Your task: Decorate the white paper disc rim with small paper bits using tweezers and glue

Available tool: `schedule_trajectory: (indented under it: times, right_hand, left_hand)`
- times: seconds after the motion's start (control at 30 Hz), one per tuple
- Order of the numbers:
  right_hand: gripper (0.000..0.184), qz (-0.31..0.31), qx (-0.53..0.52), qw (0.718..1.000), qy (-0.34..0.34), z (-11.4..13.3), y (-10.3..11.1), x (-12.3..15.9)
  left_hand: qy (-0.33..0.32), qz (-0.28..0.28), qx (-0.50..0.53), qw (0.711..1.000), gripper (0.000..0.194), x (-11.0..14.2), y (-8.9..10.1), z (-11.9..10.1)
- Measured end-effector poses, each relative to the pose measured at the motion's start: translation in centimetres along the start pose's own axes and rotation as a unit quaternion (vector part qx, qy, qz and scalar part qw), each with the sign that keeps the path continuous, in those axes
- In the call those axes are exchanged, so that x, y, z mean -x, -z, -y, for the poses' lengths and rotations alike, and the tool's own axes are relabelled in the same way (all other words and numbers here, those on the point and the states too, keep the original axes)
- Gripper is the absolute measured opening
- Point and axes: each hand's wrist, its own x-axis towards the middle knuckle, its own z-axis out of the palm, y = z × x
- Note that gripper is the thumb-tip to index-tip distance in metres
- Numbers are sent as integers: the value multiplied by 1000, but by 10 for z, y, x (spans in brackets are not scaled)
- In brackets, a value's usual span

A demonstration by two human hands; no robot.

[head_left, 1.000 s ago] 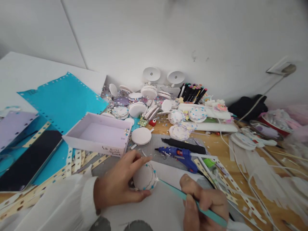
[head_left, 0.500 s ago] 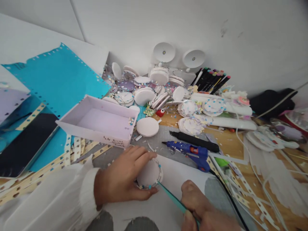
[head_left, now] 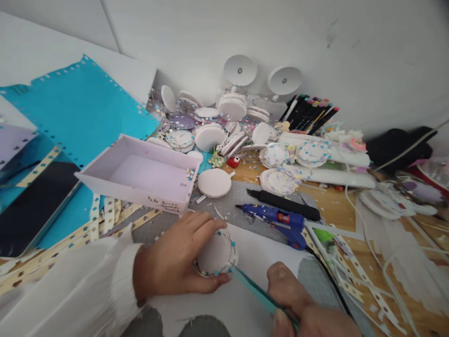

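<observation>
My left hand (head_left: pixel 185 257) lies around a round white disc (head_left: pixel 214 255), thumb at its near edge and fingers at its far edge. Small blue and pale confetti pieces dot a ring along the disc's rim. My right hand (head_left: pixel 298 304) is closed around teal tweezers (head_left: pixel 257 292), whose tip meets the disc's right near rim; whether a piece sits in the tip is too small to tell. Beneath the disc is a sheet of white paper (head_left: pixel 259 248) with rounded cut-outs along its near side.
A blue glue gun (head_left: pixel 273 215) and a black marker (head_left: pixel 284 203) lie right of centre. Behind my left hand stands a lilac open box (head_left: pixel 140 196). Several white discs (head_left: pixel 210 135) are piled at the back. A dark phone (head_left: pixel 35 206) and punched paper strips (head_left: pixel 140 217) lie left.
The view has shifted slightly. My right hand has drawn a little to the right and down, the tweezers' tip staying at the disc's rim. My left hand keeps its hold.
</observation>
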Motion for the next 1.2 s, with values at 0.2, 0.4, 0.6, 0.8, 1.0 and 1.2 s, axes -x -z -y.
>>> schedule_trajectory:
  times: [0.2, 0.4, 0.6, 0.8, 1.0, 1.2]
  right_hand:
    - [20, -91, -119, 986, -79, 3, -14, 2]
    - [18, -90, -133, 982, -94, 3, -15, -1]
    - [18, -67, -151, 979, -121, 1, -8, 2]
    - [16, -65, -183, 971, -137, -1, -4, 0]
    - [16, -57, -185, 967, -163, 1, -4, 0]
    - [16, -30, -195, 970, -139, -2, -2, 0]
  left_hand:
    - [-7, 5, 12, 1000, 62, 2, 1, -1]
    - [-18, -3, 11, 1000, 60, 2, 1, -1]
    - [-40, -12, 2, 999, 62, 2, 0, 0]
    - [-32, -4, 11, 999, 61, 2, 2, -2]
    - [-29, -5, 12, 1000, 61, 0, 3, -1]
    - [-31, -7, 10, 999, 60, 1, 2, -1]
